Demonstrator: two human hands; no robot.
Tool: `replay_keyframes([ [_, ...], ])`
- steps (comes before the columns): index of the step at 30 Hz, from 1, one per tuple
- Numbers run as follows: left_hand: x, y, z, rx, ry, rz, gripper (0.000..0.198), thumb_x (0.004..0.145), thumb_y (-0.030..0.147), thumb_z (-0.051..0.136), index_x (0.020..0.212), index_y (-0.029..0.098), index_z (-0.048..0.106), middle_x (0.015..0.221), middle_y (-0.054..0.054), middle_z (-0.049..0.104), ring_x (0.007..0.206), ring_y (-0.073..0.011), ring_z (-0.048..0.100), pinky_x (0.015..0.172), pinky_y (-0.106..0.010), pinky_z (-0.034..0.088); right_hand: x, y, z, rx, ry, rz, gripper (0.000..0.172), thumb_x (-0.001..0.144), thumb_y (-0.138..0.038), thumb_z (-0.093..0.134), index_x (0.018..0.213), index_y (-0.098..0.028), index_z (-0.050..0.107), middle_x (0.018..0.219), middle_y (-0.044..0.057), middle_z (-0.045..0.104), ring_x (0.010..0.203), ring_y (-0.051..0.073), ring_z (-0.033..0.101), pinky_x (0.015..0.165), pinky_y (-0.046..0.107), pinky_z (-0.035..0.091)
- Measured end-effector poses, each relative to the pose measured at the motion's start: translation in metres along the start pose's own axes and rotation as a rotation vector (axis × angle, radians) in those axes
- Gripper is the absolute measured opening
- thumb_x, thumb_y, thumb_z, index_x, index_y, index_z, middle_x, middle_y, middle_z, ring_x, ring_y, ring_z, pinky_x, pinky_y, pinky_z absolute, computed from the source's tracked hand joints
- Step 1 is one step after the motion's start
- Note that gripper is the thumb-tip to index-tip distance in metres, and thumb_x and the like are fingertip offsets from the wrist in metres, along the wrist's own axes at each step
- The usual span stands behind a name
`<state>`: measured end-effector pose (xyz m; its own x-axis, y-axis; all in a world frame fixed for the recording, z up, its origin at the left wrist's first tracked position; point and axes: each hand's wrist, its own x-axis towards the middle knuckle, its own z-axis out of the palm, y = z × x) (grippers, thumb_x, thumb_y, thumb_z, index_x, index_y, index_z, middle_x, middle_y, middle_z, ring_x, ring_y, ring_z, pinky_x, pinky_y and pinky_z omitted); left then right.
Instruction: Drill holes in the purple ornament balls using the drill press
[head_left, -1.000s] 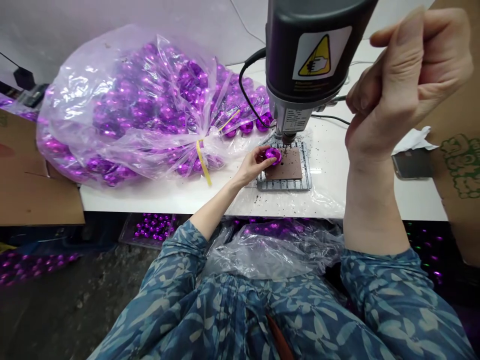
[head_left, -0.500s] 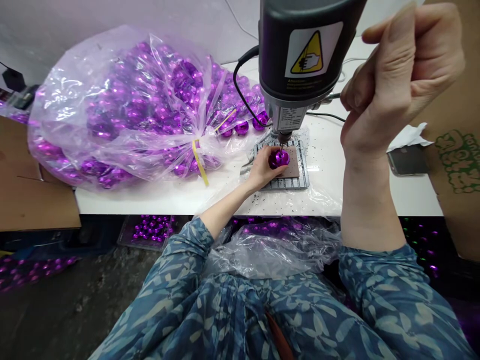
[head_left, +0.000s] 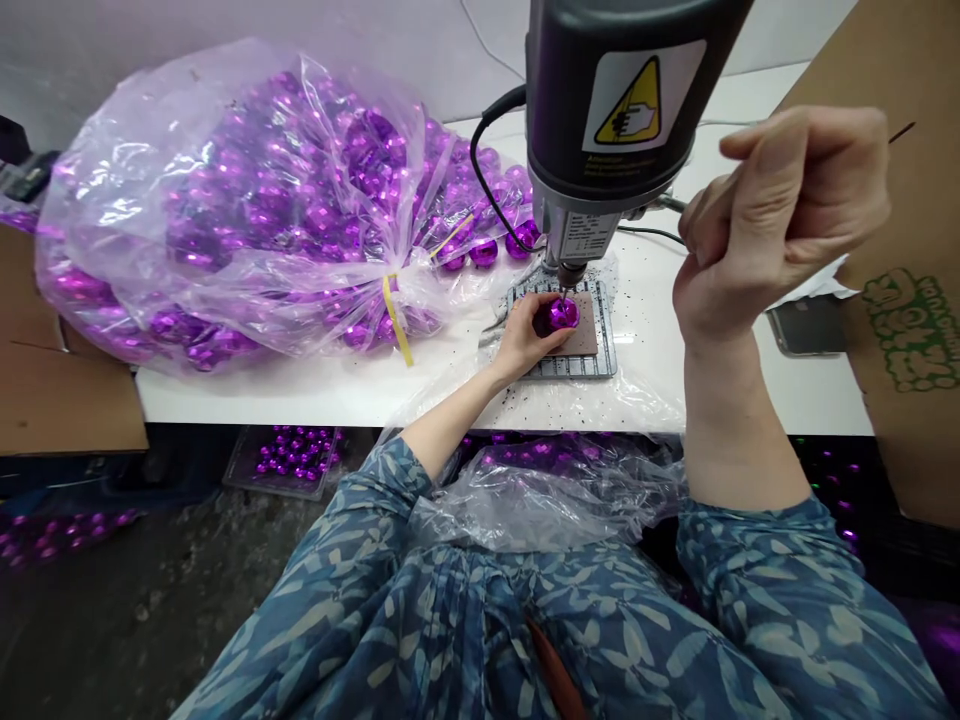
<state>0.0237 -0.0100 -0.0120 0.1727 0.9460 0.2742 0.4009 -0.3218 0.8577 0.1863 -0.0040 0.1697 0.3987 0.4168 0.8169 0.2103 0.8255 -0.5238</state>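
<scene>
My left hand [head_left: 527,335] is closed on a shiny purple faceted ball [head_left: 564,313], thumb and fingers around its left side. The ball sits on a brown square board [head_left: 581,340] over the slotted metal base [head_left: 606,345] of a bench drill press [head_left: 570,190]. Right above the ball is the drill bit [head_left: 564,293], its tip at or very near the top; contact is unclear. My right hand [head_left: 780,215], raised to the right of the motor housing, is curled round the press's feed handle [head_left: 670,203], most of which the fingers hide.
A big clear bag [head_left: 247,200] of purple balls, tied with a yellow strip, fills the table's left. Loose balls [head_left: 484,253] lie behind the base. Dark shavings surround it. At right are a phone [head_left: 806,327] and a cardboard box [head_left: 911,330]. Clear plastic [head_left: 540,500] covers my lap.
My right hand has come down and a little left. My left hand keeps its grip on the ball under the bit. The whole view has shifted slightly.
</scene>
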Motion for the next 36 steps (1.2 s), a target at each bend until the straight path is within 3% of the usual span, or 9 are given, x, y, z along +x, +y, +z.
replay_keyframes([
  [6, -0.002, 0.003, -0.002, -0.028, -0.02, -0.012, 0.053, 0.09, 0.04, 0.091, 0.136, 0.026, 0.068, 0.135, -0.012, 0.073, 0.132, -0.033, 0.067, 0.117, -0.054, 0.053, -0.011, 0.006, -0.004, -0.063, 0.036, 0.003, 0.065, 0.096, -0.082, 0.048, 0.088, -0.018, 0.055, 0.067, -0.007, 0.046, 0.042, -0.005, 0.028, 0.048, 0.019, 0.023],
  [10, -0.003, 0.003, -0.002, -0.033, -0.024, -0.024, 0.054, 0.091, 0.042, 0.091, 0.136, 0.026, 0.068, 0.135, -0.011, 0.073, 0.131, -0.0327, 0.066, 0.117, -0.053, 0.053, -0.019, 0.0, -0.012, -0.119, -0.053, 0.071, 0.063, 0.097, -0.085, 0.043, 0.092, -0.023, 0.053, 0.062, -0.006, 0.03, 0.045, 0.001, 0.029, 0.051, 0.024, 0.029],
  [14, -0.003, 0.003, -0.002, -0.047, -0.024, -0.033, 0.054, 0.09, 0.042, 0.092, 0.136, 0.026, 0.07, 0.132, -0.01, 0.073, 0.13, -0.0327, 0.066, 0.117, -0.052, 0.052, -0.027, -0.001, -0.019, -0.201, -0.054, 0.047, 0.063, 0.098, -0.087, 0.037, 0.093, -0.026, 0.052, 0.059, -0.006, 0.018, 0.044, 0.007, 0.028, 0.052, 0.029, 0.033],
  [19, -0.003, 0.005, -0.001, -0.056, -0.021, -0.04, 0.053, 0.09, 0.04, 0.091, 0.136, 0.025, 0.069, 0.133, -0.011, 0.073, 0.131, -0.0327, 0.066, 0.117, -0.05, 0.052, -0.034, 0.005, -0.021, -0.185, -0.053, 0.027, 0.062, 0.097, -0.087, 0.039, 0.092, -0.027, 0.053, 0.053, -0.007, 0.018, 0.043, 0.01, 0.028, 0.054, 0.032, 0.036],
  [27, -0.003, 0.003, -0.001, -0.062, -0.003, -0.035, 0.052, 0.089, 0.038, 0.092, 0.134, 0.026, 0.069, 0.135, -0.011, 0.074, 0.132, -0.0329, 0.067, 0.118, -0.052, 0.053, -0.047, 0.021, -0.017, 0.006, 0.002, -0.074, 0.056, 0.098, -0.079, 0.051, 0.085, -0.026, 0.051, 0.05, -0.008, 0.019, 0.039, 0.005, 0.019, 0.049, 0.028, 0.027],
  [30, -0.003, 0.003, -0.001, -0.07, -0.006, -0.035, 0.053, 0.09, 0.037, 0.092, 0.135, 0.025, 0.067, 0.137, -0.012, 0.073, 0.134, -0.0329, 0.067, 0.117, -0.052, 0.055, -0.032, 0.011, -0.008, 0.07, 0.052, -0.085, 0.049, 0.1, -0.07, 0.057, 0.086, -0.024, 0.056, 0.053, -0.008, 0.028, 0.039, 0.002, 0.023, 0.048, 0.025, 0.023],
  [33, -0.002, 0.001, 0.001, -0.084, -0.003, -0.028, 0.054, 0.09, 0.037, 0.091, 0.135, 0.023, 0.064, 0.136, -0.013, 0.072, 0.132, -0.0316, 0.068, 0.116, -0.051, 0.056, 0.0, -0.006, 0.007, 0.124, 0.101, 0.004, 0.049, 0.091, -0.067, 0.064, 0.083, -0.019, 0.062, 0.07, -0.006, 0.055, 0.045, -0.003, 0.038, 0.047, 0.021, 0.019],
  [34, -0.003, 0.0, 0.001, -0.087, 0.003, -0.019, 0.054, 0.09, 0.038, 0.091, 0.134, 0.023, 0.063, 0.136, -0.013, 0.071, 0.131, -0.0308, 0.069, 0.114, -0.05, 0.058, 0.011, -0.009, 0.012, 0.123, 0.054, 0.044, 0.052, 0.087, -0.069, 0.064, 0.082, -0.018, 0.064, 0.068, -0.006, 0.052, 0.045, -0.003, 0.043, 0.047, 0.021, 0.02],
  [36, -0.009, -0.003, 0.0, -0.085, 0.025, 0.019, 0.055, 0.09, 0.045, 0.091, 0.131, 0.023, 0.061, 0.133, -0.013, 0.071, 0.125, -0.0291, 0.07, 0.107, -0.048, 0.061, 0.03, -0.013, 0.02, 0.145, 0.015, 0.172, 0.059, 0.068, -0.077, 0.065, 0.075, -0.018, 0.061, 0.056, -0.008, 0.028, 0.042, -0.001, 0.038, 0.044, 0.02, 0.018],
])
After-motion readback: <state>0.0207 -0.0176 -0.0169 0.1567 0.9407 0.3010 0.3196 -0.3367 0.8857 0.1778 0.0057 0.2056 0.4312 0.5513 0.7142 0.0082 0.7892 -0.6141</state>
